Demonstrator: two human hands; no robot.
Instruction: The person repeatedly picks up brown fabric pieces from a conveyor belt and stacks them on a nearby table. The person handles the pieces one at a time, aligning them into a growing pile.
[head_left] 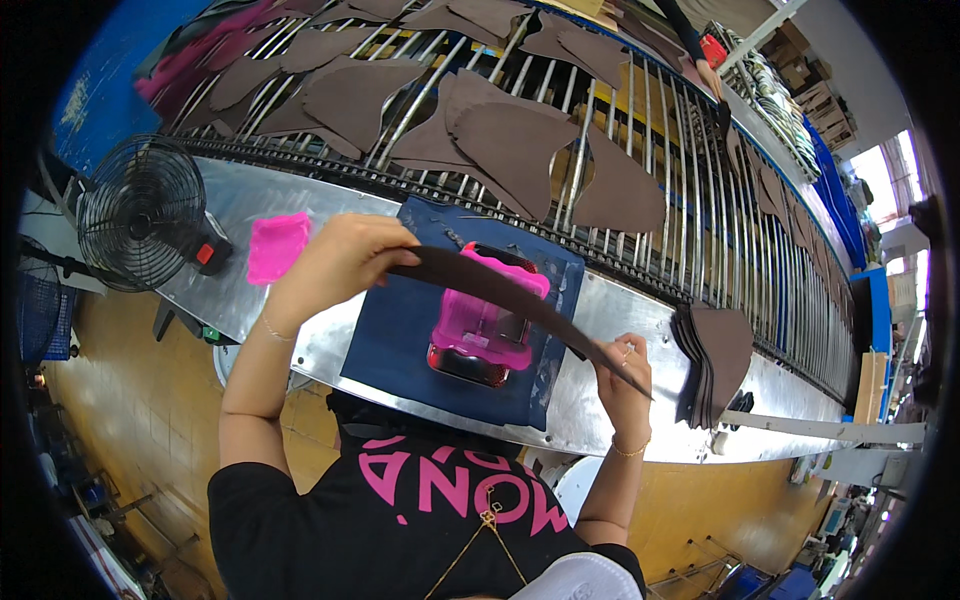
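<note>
A dark brown, leather-like cut piece (520, 303) is stretched between my two hands, seen nearly edge-on and bowed in an arc. My left hand (355, 250) pinches its left end; my right hand (625, 385) grips it close to the pointed right end. Below the piece, a bright pink object with red-and-black ends (462, 335) rests on a dark blue mat (385, 345), partly covered by the piece. Its kind I cannot make out. To the right of my right hand lies a fanned stack of similar brown pieces (722, 355) on the metal table.
Beyond the metal table (650, 300) runs a rack of metal rods (690, 190) bearing several brown pieces (520, 140). A black fan (140, 215) and a pink sheet (277, 248) are at the left. Another person's arm (708, 75) reaches in at the far right.
</note>
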